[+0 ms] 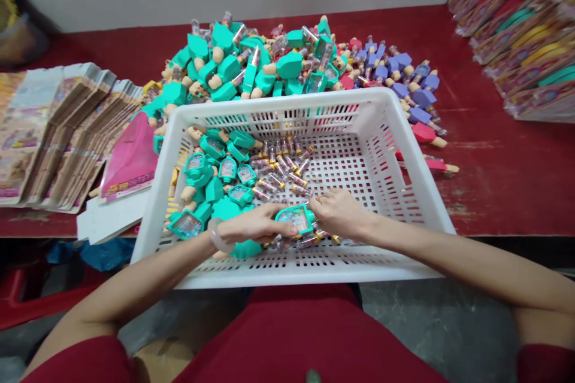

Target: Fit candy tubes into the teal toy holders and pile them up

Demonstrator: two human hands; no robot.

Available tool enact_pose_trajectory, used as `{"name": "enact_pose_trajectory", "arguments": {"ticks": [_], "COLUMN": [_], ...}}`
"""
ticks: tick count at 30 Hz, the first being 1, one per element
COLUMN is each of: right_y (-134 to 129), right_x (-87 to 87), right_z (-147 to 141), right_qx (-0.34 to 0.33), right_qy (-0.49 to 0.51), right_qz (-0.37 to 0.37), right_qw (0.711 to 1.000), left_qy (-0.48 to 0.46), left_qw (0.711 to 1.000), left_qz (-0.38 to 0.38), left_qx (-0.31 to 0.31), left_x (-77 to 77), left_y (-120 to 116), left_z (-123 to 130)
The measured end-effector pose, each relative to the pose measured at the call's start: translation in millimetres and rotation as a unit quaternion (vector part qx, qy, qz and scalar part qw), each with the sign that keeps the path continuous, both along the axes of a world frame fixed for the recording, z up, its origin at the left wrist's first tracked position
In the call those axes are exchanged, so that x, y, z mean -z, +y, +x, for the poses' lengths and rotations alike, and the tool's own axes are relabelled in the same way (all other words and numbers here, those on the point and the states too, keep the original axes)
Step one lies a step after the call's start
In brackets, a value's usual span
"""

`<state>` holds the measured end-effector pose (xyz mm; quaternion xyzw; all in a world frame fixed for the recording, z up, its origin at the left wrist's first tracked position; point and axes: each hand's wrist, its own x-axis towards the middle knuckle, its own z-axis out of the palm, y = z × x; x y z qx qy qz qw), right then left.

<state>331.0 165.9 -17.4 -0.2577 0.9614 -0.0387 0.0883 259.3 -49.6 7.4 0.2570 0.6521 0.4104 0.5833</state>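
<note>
The left grip (256, 222) is closed on a teal toy (296, 219) above a white basket (269, 99); whether the right grip (339, 213), at its edge, holds it is unclear. A loose pinch could drop the toy among the clear tubes (283, 161), scattering them.

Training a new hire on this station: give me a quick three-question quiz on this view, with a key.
1. True or false: the left hand has a clear bangle at its wrist.
2. Which colour dominates the heap of toy figures beyond the white basket? A teal, B purple, C yellow.
3. What colour is the table top?

Key: 1 true; 2 A; 3 red.
</note>
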Motion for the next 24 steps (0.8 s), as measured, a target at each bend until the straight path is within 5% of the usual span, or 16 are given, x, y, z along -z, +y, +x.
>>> {"name": "enact_pose_trajectory", "arguments": {"ticks": [2, 6, 9, 11, 13, 17, 19, 21, 24], "right_y": [-3.3, -3.3, 4.1, 9.8, 13.1, 8.6, 4.4, 2.8, 11.3], "right_x": [-2.8, -6.6, -2.4, 3.8, 11.1, 22.9, 25.4, 24.8, 20.0], "right_z": [1.5, -1.1, -6.0, -8.5, -9.5, -7.8, -7.1, -8.7, -15.6], "right_qx": [0.043, 0.121, 0.150, 0.146, 0.130, 0.088, 0.057, 0.036, 0.033], "right_qy": [-0.047, -0.210, -0.413, -0.507, -0.524, -0.223, -0.104, -0.105, -0.201], "right_qz": [-0.006, -0.082, -0.201, -0.237, -0.226, -0.111, -0.034, 0.010, -0.009], "right_qw": [0.998, 0.967, 0.876, 0.815, 0.811, 0.965, 0.992, 0.994, 0.979], "left_qy": [0.201, 0.478, 0.569, 0.586, 0.566, 0.333, 0.185, 0.151, 0.289], "left_qw": [0.979, 0.868, 0.801, 0.790, 0.810, 0.940, 0.979, 0.986, 0.957], "left_qz": [0.033, 0.018, 0.024, 0.023, 0.012, -0.038, -0.047, -0.039, -0.034], "left_qx": [0.019, 0.132, 0.181, 0.181, 0.153, 0.067, 0.066, 0.057, 0.021], "left_x": [-1.4, 11.1, 25.0, 30.0, 31.1, 28.3, 27.3, 26.7, 25.6], "left_y": [-0.8, -3.7, -4.4, -3.5, -2.2, -0.6, -0.1, 1.2, 4.1], "left_z": [3.2, 9.2, 12.1, 12.3, 10.4, 3.3, 2.6, 5.9, 13.9]}}
